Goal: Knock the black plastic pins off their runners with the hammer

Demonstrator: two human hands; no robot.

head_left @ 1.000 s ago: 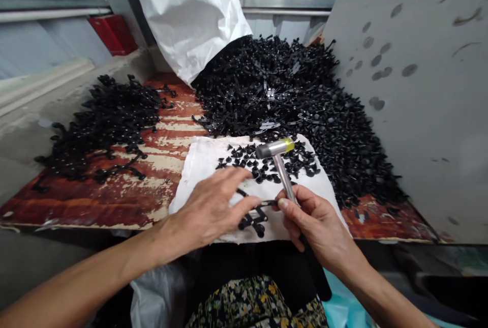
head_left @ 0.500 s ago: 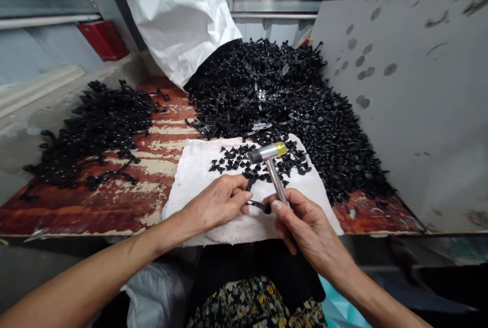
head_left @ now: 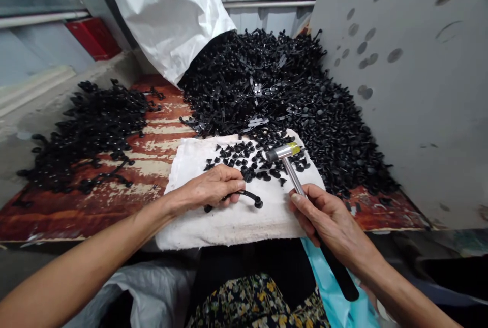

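Over the white cloth (head_left: 186,231), my left hand (head_left: 213,185) is closed on a curved black strip (head_left: 249,196) with a round knob at each end. One end sticks out to the right of the fingers, the other shows below them. My right hand (head_left: 324,211) grips a small mallet (head_left: 293,175) by its metal shaft. The mallet's head has a dark face on the left and a yellow one on the right, and its black handle hangs down below the hand. Small black mushroom-shaped pieces (head_left: 238,152) lie scattered on the cloth beyond both hands.
A big heap of black strips and knobs (head_left: 244,79) covers the back of the worn red table (head_left: 160,140). A smaller pile of knobbed strips (head_left: 95,135) lies at left. A white sack (head_left: 168,18) leans over the heap, and a grey board (head_left: 427,94) stands at right.
My left hand has shifted left with the black strip, which my right fingers no longer touch. My right hand has moved right with the mallet, so the hands are farther apart.
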